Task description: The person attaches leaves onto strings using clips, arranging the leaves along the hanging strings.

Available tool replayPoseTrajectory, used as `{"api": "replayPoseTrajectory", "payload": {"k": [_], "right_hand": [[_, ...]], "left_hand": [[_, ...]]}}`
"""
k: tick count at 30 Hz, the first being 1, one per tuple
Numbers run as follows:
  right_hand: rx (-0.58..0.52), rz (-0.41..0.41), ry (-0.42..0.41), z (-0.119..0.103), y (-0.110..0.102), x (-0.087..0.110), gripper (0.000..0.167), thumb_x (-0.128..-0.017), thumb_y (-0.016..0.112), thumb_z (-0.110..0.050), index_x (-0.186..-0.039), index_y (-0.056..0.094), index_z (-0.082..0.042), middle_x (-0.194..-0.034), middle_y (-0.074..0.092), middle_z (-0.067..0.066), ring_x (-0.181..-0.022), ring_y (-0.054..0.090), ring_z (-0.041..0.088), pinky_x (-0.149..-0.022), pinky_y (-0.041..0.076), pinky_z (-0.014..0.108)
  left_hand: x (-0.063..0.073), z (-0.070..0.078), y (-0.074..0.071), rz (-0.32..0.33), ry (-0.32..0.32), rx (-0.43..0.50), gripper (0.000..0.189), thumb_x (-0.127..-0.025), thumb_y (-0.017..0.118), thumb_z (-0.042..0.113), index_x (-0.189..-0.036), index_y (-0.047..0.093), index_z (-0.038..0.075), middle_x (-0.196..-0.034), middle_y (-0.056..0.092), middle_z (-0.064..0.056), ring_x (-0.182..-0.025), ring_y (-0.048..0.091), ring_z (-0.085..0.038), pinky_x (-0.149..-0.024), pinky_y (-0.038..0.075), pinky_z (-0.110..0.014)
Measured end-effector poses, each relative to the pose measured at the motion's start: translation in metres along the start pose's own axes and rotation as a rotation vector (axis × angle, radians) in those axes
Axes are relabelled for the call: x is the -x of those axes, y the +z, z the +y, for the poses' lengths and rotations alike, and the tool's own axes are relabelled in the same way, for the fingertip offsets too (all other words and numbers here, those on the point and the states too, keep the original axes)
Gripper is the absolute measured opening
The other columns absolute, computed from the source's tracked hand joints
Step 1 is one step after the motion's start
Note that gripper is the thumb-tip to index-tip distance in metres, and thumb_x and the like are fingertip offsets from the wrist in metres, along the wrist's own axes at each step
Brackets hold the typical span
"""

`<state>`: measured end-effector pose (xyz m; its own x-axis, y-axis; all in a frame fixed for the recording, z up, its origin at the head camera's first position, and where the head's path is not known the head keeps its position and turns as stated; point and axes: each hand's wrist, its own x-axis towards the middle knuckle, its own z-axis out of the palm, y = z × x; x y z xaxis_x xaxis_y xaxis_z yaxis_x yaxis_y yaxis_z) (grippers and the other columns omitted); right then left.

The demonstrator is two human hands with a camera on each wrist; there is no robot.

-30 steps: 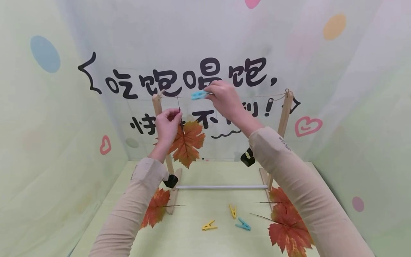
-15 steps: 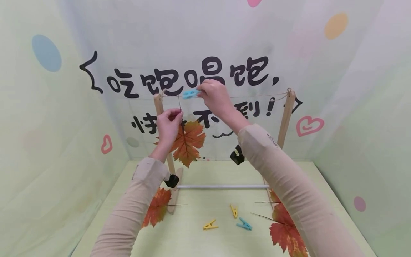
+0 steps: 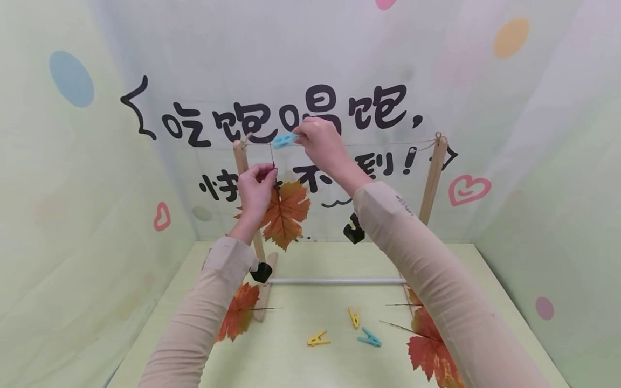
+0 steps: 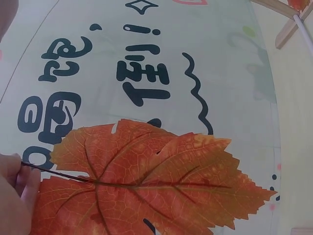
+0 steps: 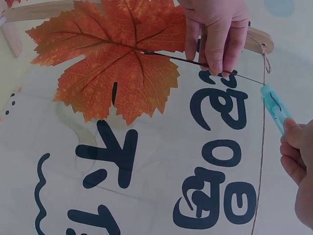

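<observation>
My left hand (image 3: 256,189) pinches the thin dark stem of an orange-red artificial maple leaf (image 3: 285,216), which hangs below the fingers with its stem pointing up. In the left wrist view the leaf (image 4: 146,181) fills the lower half. My right hand (image 3: 324,144) grips a light blue clothespin (image 3: 285,140) by its handle end. In the right wrist view the clothespin's (image 5: 275,108) tip is right at the twine (image 5: 260,171) and the upper end of the stem. The twine runs between two wooden posts, near the left one here.
A wooden post (image 3: 432,180) stands at right, and a white rod (image 3: 335,281) joins the stand's feet. On the table lie two yellow clothespins (image 3: 318,338), a blue clothespin (image 3: 370,338), a leaf (image 3: 240,310) at left and more leaves (image 3: 429,345) under the right arm.
My right hand has moved left along the twine, bringing the blue clothespin up to the leaf's stem. My left hand has stayed almost still, pinching the stem.
</observation>
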<state>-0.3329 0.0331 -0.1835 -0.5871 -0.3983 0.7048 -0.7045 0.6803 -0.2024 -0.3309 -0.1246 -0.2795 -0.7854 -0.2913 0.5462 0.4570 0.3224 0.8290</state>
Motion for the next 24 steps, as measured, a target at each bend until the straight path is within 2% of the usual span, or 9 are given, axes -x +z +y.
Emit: {"api": "replayPoseTrajectory", "payload": {"k": [5,13,24], "right_hand": [[-0.031,-0.014,0.029,-0.0006,0.005,-0.0008,0.015,-0.085,0.062,-0.008,-0.096,0.069,-0.002,-0.088,0.065,0.006,-0.081,0.059,0.018,-0.078,0.044,0.028],[-0.05,-0.036,0.039,-0.0024,0.0072,-0.0028,0.015,-0.085,0.062,-0.008,-0.097,0.069,-0.001,-0.09,0.065,0.007,-0.08,0.059,0.017,-0.072,0.046,0.024],[-0.056,-0.081,0.089,-0.0011,0.0103,-0.0049,0.018,-0.086,0.061,-0.011,-0.101,0.068,-0.002,-0.093,0.065,0.007,-0.084,0.058,0.017,-0.074,0.046,0.024]], "left_hand": [[-0.0009,-0.0007,0.0002,0.011,0.013,0.007,0.016,-0.084,0.064,0.006,-0.097,0.067,-0.001,-0.091,0.066,-0.014,-0.073,0.057,-0.013,-0.064,0.049,-0.016],[-0.002,-0.0005,0.0016,0.006,0.003,-0.004,0.019,-0.085,0.063,0.011,-0.1,0.067,0.0,-0.094,0.066,-0.013,-0.077,0.058,-0.016,-0.069,0.05,-0.019],[-0.0023,-0.0011,0.002,0.007,0.022,-0.006,0.02,-0.085,0.063,0.01,-0.099,0.066,-0.002,-0.094,0.065,-0.015,-0.077,0.058,-0.016,-0.068,0.05,-0.019]]}}
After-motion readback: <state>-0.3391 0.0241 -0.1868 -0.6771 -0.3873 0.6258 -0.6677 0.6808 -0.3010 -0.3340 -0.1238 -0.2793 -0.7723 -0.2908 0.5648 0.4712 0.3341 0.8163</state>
